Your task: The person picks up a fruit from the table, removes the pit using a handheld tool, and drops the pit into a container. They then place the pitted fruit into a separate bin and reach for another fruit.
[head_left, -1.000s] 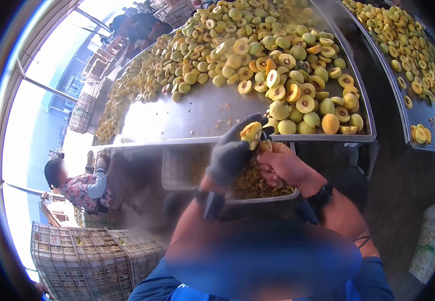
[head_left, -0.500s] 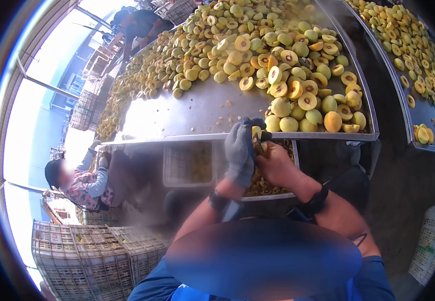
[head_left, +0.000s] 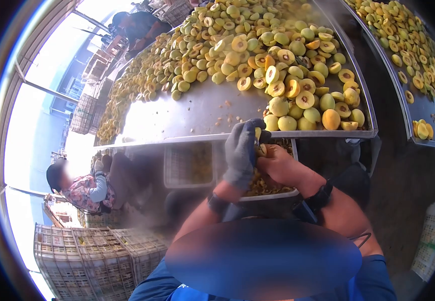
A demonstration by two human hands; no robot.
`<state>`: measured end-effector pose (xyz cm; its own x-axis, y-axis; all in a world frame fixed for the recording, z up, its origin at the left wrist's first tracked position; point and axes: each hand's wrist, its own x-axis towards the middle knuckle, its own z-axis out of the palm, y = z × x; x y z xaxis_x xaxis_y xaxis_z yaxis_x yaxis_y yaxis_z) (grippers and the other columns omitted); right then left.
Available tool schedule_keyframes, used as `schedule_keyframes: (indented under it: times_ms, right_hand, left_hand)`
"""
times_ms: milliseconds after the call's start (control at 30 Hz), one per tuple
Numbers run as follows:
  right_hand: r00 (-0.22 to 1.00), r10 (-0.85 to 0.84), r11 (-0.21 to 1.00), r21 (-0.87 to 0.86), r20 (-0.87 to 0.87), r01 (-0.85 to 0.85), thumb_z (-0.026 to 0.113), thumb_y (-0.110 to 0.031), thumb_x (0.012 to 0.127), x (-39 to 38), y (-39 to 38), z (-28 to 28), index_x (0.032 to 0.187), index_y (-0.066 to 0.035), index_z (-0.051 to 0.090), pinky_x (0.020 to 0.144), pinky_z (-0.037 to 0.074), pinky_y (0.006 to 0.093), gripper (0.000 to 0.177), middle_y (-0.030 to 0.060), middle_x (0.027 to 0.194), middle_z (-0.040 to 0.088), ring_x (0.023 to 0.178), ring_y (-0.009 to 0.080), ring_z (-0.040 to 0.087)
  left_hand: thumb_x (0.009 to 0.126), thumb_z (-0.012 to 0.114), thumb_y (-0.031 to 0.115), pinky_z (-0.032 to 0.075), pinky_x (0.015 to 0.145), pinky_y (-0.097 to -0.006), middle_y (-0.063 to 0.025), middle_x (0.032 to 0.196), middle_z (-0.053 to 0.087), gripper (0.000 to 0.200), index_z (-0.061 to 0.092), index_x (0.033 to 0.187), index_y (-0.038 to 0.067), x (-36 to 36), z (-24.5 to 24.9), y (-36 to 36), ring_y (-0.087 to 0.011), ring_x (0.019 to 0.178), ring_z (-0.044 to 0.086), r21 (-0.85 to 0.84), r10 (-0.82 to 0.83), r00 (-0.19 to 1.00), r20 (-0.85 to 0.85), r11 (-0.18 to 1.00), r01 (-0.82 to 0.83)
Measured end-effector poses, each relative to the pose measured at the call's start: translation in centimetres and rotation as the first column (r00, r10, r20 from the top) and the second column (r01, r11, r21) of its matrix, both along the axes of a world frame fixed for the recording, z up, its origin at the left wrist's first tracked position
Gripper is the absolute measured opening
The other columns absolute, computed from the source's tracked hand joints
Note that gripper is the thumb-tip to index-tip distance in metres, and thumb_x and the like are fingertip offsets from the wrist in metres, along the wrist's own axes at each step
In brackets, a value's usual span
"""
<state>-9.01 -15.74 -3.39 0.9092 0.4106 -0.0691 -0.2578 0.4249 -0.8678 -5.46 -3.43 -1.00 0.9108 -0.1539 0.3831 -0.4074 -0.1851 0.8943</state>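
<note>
The person's two hands meet in the middle of the frame, just below the front edge of the counter (head_left: pixel 187 113). The left hand (head_left: pixel 241 150), in a grey glove, is curled around a fruit (head_left: pixel 258 135), of which only a yellow sliver shows between the fingers. The bare right hand (head_left: pixel 279 164) is pressed against the fruit from the right with its fingers curled in. Whether it grips anything of its own cannot be told. A dark band sits on each wrist.

Beneath the hands, under the counter, a tray (head_left: pixel 272 196) holds small brownish-yellow pieces. A second tray (head_left: pixel 190 164) lies just to its left.

The steel counter runs from the centre to the top of the frame and carries a heap (head_left: pixel 272 55) of yellow-green fruit, many of them cut in half with the pit hollow facing up. At upper right a second counter (head_left: pixel 425 125) carries more halves.

At left a person in a floral sleeve (head_left: pixel 79 190) bends beside the counter, and another person (head_left: pixel 140 25) stands at upper left. Stacked crates (head_left: pixel 87 256) fill the lower left.
</note>
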Motion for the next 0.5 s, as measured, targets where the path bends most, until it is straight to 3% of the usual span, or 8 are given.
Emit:
schedule_keyframes:
  times_ms: [100, 200, 267, 333, 400, 433, 500]
  right_hand:
    - [0.993, 0.116, 0.992, -0.049, 0.002, -0.115, 0.055, -0.012, 0.100, -0.4, -1.8, 3.7, 0.093, -0.005, 0.059, 0.048, 0.042, 0.0286, 0.011, 0.0013, 0.077, 0.060, 0.053, 0.0099, 0.051]
    - [0.978, 0.140, 0.986, -0.111, 0.155, -0.123, 0.055, -0.015, 0.101, -0.3, -1.1, 1.5, 0.087, -0.007, 0.055, 0.043, 0.039, 0.0295, 0.016, 0.0001, 0.065, 0.052, 0.047, 0.0102, 0.046]
    - [0.946, 0.221, 0.972, -0.131, 0.236, -0.194, 0.054, -0.015, 0.101, -0.3, -1.1, -0.3, 0.085, -0.008, 0.053, 0.044, 0.039, 0.0288, 0.018, -0.0008, 0.061, 0.048, 0.048, 0.0096, 0.047]
    - [0.871, 0.279, 0.955, -0.215, 0.404, -0.206, 0.054, -0.016, 0.102, -0.3, -0.8, -1.0, 0.084, -0.008, 0.052, 0.044, 0.040, 0.0283, 0.020, -0.0014, 0.059, 0.045, 0.049, 0.0092, 0.046]
    - [0.858, 0.362, 0.930, -0.210, 0.365, -0.303, 0.053, -0.018, 0.102, -0.5, -0.3, -1.1, 0.083, -0.008, 0.051, 0.044, 0.040, 0.0282, 0.022, -0.0014, 0.058, 0.044, 0.048, 0.0093, 0.046]
    - [0.879, 0.425, 0.905, -0.126, 0.217, -0.407, 0.053, -0.018, 0.102, -1.1, 0.5, -1.0, 0.083, -0.008, 0.052, 0.044, 0.040, 0.0284, 0.022, -0.0012, 0.058, 0.045, 0.048, 0.0095, 0.045]
    - [0.874, 0.458, 0.888, -0.139, 0.165, -0.439, 0.053, -0.019, 0.102, -1.3, 0.9, -0.9, 0.083, -0.008, 0.052, 0.043, 0.041, 0.0287, 0.022, -0.0006, 0.058, 0.046, 0.046, 0.0102, 0.045]
  left_hand:
    - [0.105, 0.049, 0.027, 0.057, 0.079, -0.0362, -0.0166, 0.100, 0.070, 0.038, 0.065, 0.112, -0.007, 0.0, 1.0, 0.9, -0.0263, 0.085, 0.070, 0.030, -0.057, 0.998, 0.008, 0.998, 0.057]
    - [0.102, 0.051, 0.028, 0.058, 0.078, -0.0384, -0.0194, 0.096, 0.070, 0.041, 0.065, 0.107, -0.010, -0.5, 1.7, 1.2, -0.0282, 0.083, 0.070, -0.105, -0.095, 0.988, -0.124, 0.991, 0.082]
    - [0.101, 0.052, 0.029, 0.058, 0.078, -0.0391, -0.0209, 0.094, 0.070, 0.041, 0.066, 0.105, -0.010, -0.2, 1.3, 1.6, -0.0289, 0.082, 0.070, -0.318, -0.212, 0.930, -0.300, 0.941, 0.113]
    - [0.100, 0.052, 0.029, 0.058, 0.078, -0.0391, -0.0219, 0.093, 0.071, 0.041, 0.066, 0.103, -0.010, 0.6, 1.0, 2.6, -0.0291, 0.080, 0.071, -0.605, -0.440, 0.757, -0.484, 0.793, 0.073]
    - [0.100, 0.055, 0.027, 0.058, 0.078, -0.0384, -0.0217, 0.095, 0.071, 0.038, 0.066, 0.102, -0.010, 0.3, 1.9, 2.9, -0.0285, 0.080, 0.070, -0.499, -0.423, 0.818, -0.391, 0.844, 0.198]
    - [0.100, 0.056, 0.026, 0.058, 0.078, -0.0380, -0.0216, 0.095, 0.071, 0.037, 0.066, 0.101, -0.010, -0.1, 2.3, 3.1, -0.0282, 0.080, 0.070, -0.436, -0.418, 0.840, -0.345, 0.864, 0.250]
    - [0.099, 0.058, 0.024, 0.057, 0.079, -0.0369, -0.0204, 0.095, 0.071, 0.035, 0.066, 0.102, -0.010, 0.5, 1.5, 3.8, -0.0270, 0.081, 0.070, -0.349, -0.453, 0.810, -0.373, 0.877, 0.329]
